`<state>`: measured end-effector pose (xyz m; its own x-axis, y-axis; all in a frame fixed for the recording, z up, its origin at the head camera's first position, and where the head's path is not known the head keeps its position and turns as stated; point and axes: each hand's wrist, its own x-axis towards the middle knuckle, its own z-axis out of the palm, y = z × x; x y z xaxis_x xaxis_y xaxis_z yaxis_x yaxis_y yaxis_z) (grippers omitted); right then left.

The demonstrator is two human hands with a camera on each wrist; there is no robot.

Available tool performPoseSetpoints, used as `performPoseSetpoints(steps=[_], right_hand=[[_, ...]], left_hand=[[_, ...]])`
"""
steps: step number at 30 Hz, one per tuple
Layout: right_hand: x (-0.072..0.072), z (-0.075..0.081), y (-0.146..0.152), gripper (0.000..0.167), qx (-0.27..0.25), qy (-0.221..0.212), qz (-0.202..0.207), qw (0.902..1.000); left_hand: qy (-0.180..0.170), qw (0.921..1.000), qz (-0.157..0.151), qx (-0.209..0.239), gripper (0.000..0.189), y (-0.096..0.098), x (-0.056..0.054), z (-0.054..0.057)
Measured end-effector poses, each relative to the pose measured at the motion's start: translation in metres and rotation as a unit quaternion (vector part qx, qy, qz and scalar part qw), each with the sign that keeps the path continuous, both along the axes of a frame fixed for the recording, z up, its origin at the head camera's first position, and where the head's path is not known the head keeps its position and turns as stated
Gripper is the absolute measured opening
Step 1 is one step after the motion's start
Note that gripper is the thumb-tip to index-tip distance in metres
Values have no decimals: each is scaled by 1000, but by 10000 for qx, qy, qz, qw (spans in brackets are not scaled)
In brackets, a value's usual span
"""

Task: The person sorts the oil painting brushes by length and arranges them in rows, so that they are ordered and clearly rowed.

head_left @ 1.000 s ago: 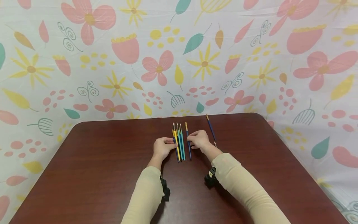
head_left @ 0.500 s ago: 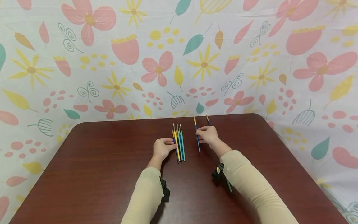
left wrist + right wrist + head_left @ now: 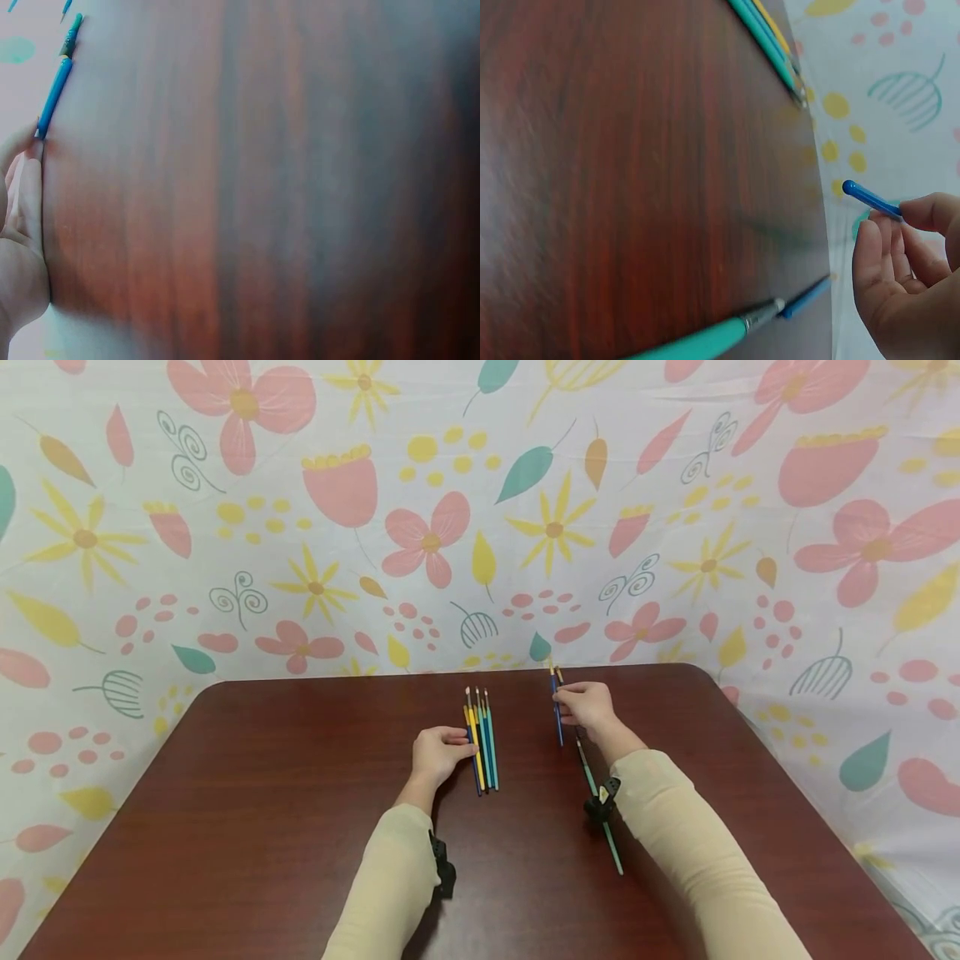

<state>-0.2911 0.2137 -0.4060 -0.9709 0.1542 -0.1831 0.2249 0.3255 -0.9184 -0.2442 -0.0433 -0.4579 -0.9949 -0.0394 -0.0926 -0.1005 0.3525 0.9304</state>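
Observation:
Several slim paintbrushes, among them a yellow one (image 3: 477, 764) and a teal one (image 3: 492, 756), lie side by side on the table, bristles toward the back. At their left edge my left hand (image 3: 435, 756) holds them with thumb and fingers. My right hand (image 3: 591, 706) pinches a blue paintbrush (image 3: 558, 725) just above the table near its back edge. In the right wrist view, the rounded end of that blue paintbrush (image 3: 866, 196) sticks out from the fingertips. A second blue paintbrush (image 3: 560, 675) lies mostly hidden behind the right hand.
A green paintbrush (image 3: 587, 767) lies on the table partly beneath the right wrist and its black camera (image 3: 602, 802). Behind the dark wooden table (image 3: 300, 827) hangs a flower-patterned cloth (image 3: 465, 443), close to its back edge.
My right hand has carried the blue paintbrush rightward and back, away from the row. More of the green paintbrush now shows. The left hand has stayed at the row.

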Motion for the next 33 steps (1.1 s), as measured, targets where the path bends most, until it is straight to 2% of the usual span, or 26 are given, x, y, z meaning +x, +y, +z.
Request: performPoseSetpoints(steps=[12,25,33], right_hand=[[-16,-8,24,37,70,-30,-310,9995],[-31,-23,42,37,305,-228,-424,9984],[-40,-27,46,38,471,-273,-399,9977]], left_hand=[[-21,9999,-38,104,29,-1,-1,1],[-101,9999,36,76,29,0,-1,1],[-128,9999,27,38,29,0,-3,-2]])
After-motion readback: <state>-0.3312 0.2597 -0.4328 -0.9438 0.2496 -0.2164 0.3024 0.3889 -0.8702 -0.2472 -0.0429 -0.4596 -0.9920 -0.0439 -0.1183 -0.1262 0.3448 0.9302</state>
